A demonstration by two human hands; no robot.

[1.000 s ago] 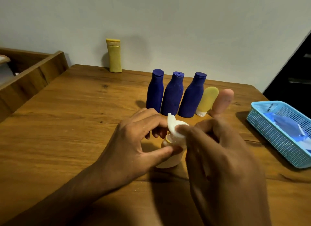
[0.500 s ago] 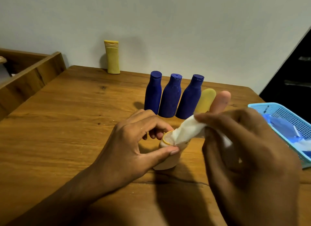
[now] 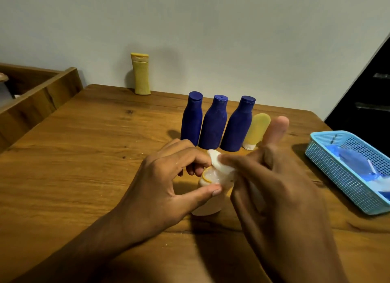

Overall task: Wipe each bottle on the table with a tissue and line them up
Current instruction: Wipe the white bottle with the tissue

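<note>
A small cream bottle (image 3: 207, 206) stands on the wooden table (image 3: 84, 156) in front of me. My left hand (image 3: 168, 185) grips it near the top between thumb and fingers. My right hand (image 3: 274, 198) pinches a white tissue (image 3: 219, 166) against the bottle's orange-rimmed top. Behind them stand three dark blue bottles in a row (image 3: 213, 122), then a yellow tube (image 3: 256, 130) and a pink tube (image 3: 275, 127). A tall yellow bottle (image 3: 141, 74) stands alone by the wall.
A light blue plastic basket (image 3: 346, 177) holding blue and white items sits at the table's right edge. A wooden frame (image 3: 40, 95) borders the left side. A dark opening lies beyond the right corner.
My right hand pulled the tissue out to the right of the bottle top, then brought it back onto the top. My left hand kept its hold on the cream bottle.
</note>
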